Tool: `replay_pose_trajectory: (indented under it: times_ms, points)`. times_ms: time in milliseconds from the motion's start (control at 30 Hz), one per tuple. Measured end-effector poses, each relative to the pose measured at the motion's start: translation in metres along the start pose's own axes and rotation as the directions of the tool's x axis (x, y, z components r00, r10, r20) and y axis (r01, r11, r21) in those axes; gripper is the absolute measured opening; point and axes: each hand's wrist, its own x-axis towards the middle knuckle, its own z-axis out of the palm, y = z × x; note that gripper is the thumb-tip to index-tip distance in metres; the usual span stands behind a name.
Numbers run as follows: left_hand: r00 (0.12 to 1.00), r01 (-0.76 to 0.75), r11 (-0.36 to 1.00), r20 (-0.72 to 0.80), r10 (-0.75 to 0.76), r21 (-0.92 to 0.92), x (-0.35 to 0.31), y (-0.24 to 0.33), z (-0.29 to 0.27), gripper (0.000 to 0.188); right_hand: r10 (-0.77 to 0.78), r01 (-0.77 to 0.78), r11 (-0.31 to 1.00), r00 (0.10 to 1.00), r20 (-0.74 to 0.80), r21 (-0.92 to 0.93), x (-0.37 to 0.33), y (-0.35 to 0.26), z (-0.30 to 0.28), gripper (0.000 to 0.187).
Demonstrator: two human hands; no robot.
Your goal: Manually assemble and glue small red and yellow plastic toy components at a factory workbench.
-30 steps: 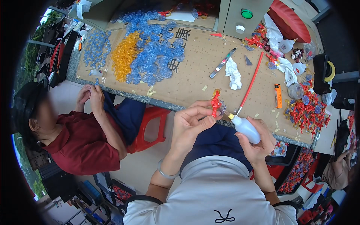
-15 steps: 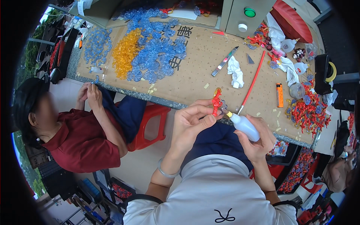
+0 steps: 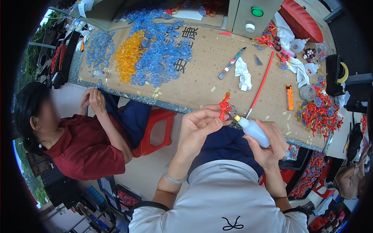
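— Red plastic piece (image 3: 224, 108), mid-frame: who has it?
— Left hand (image 3: 200, 126), fingertips pinching it upright just off the table (image 3: 202, 83) edge.
— And the bottle (image 3: 252, 130)?
— Right hand (image 3: 268, 145) is wrapped around it, lower right of the piece. Its long axis slants up-left, nozzle touching the piece's base.

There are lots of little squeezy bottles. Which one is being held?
The white squeeze bottle with the yellow tip, gripped in the right hand and aimed at the small red piece. The other bottles stand untouched at the table's far right.
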Motion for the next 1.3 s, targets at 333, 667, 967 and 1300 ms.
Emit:
replay_pose_trajectory:
  times_ms: [333,667,967,1300]
  points:
    - [1.0,0.009,1.0,0.004,-0.009,-0.028,0.001,-0.004,-0.002,0.014,-0.001,0.001,1.0,1.0,-0.007,-0.014,0.001,-0.001,-0.001,0.044]
    - [0.999,0.028,0.999,-0.016,-0.029,-0.031,0.0,-0.001,-0.001,0.013,-0.012,0.012,0.999,1.0,0.0,-0.032,0.005,-0.005,0.001,0.044]
    - [1.0,0.03,0.999,0.0,-0.03,-0.037,0.001,0.002,-0.006,0.013,-0.01,0.011,0.999,1.0,0.015,-0.036,0.007,-0.008,0.004,0.043]
    - [1.0,0.015,0.999,0.019,-0.014,-0.043,-0.001,0.005,-0.01,0.012,-0.027,0.028,0.999,0.999,0.024,-0.039,0.008,-0.01,0.008,0.042]
